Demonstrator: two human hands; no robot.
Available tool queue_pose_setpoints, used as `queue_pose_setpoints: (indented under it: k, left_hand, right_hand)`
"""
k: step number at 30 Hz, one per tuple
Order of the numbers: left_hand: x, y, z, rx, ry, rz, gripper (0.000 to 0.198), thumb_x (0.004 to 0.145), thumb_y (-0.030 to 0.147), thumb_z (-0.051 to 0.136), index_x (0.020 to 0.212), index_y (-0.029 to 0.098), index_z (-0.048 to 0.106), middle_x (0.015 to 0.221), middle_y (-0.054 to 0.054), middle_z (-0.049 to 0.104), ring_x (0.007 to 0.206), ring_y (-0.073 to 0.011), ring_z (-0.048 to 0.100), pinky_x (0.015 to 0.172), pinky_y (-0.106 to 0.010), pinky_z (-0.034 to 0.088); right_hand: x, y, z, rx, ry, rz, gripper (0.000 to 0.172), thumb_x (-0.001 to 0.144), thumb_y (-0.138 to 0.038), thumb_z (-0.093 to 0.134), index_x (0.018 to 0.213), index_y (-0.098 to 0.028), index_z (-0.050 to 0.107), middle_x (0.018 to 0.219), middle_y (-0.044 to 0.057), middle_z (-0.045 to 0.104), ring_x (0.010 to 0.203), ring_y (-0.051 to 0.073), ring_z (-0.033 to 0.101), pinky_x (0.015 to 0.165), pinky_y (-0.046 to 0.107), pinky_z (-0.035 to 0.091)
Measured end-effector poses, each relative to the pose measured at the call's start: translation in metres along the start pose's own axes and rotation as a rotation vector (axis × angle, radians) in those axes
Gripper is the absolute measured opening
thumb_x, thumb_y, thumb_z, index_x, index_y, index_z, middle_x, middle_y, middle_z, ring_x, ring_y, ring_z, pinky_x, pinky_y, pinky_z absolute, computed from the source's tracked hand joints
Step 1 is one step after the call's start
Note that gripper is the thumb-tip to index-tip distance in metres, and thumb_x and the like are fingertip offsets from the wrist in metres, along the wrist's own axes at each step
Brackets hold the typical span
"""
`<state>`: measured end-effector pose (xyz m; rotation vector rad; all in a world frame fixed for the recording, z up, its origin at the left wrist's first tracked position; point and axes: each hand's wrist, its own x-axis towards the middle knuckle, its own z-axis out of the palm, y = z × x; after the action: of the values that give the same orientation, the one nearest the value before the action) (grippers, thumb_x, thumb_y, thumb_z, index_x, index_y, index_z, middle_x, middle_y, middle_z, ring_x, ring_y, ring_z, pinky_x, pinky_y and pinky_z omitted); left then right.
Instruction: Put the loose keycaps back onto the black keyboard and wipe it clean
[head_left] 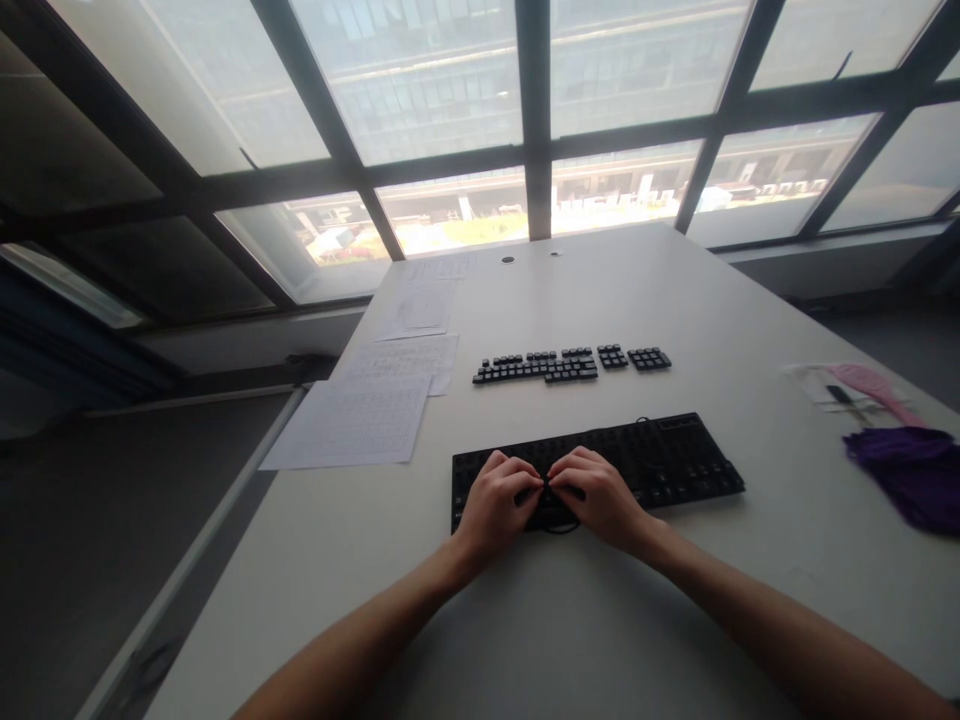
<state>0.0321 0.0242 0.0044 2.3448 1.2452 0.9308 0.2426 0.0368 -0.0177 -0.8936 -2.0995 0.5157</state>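
Observation:
A black keyboard base [660,465] lies on the white table [600,620] in front of me. My left hand [493,505] and my right hand [600,495] rest on its left half, fingers curled and meeting in a pinch at the middle. What they pinch is too small and dark to name. A thin black loop shows just under the hands at the keyboard's front edge. Farther back, several loose black keycaps [570,364] are laid out in rows in the shape of a keyboard.
Printed paper sheets [352,420] lie at the left, more sheets [420,305] behind them. A purple cloth [911,475] and a pink item [874,385] on a clear packet sit at the right edge. Large windows [525,120] stand behind the table.

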Motion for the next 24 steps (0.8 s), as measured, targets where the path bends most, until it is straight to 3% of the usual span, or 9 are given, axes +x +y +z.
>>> queue_pose_setpoints:
  k: [7, 24]
  left_hand:
    - [0.0, 0.001, -0.001, 0.023, -0.03, -0.009, 0.01, 0.092, 0.017, 0.069, 0.09, 0.023, 0.077, 0.098, -0.004, 0.075, 0.09, -0.0223, 0.058, 0.081, -0.038, 0.054]
    - [-0.004, 0.008, -0.003, 0.153, -0.084, 0.061, 0.018, 0.098, 0.022, 0.06, 0.089, 0.023, 0.076, 0.105, -0.005, 0.074, 0.096, -0.0242, 0.058, 0.087, -0.044, 0.053]
  right_hand:
    - [0.003, -0.006, -0.007, -0.073, -0.091, -0.009, 0.016, 0.093, -0.01, 0.064, 0.088, -0.023, 0.073, 0.099, 0.005, 0.075, 0.093, 0.024, 0.062, 0.087, 0.042, 0.052]
    - [0.001, -0.014, -0.009, -0.136, -0.116, 0.047, 0.013, 0.091, -0.013, 0.066, 0.081, -0.021, 0.07, 0.101, 0.007, 0.071, 0.095, 0.024, 0.06, 0.086, 0.041, 0.053]
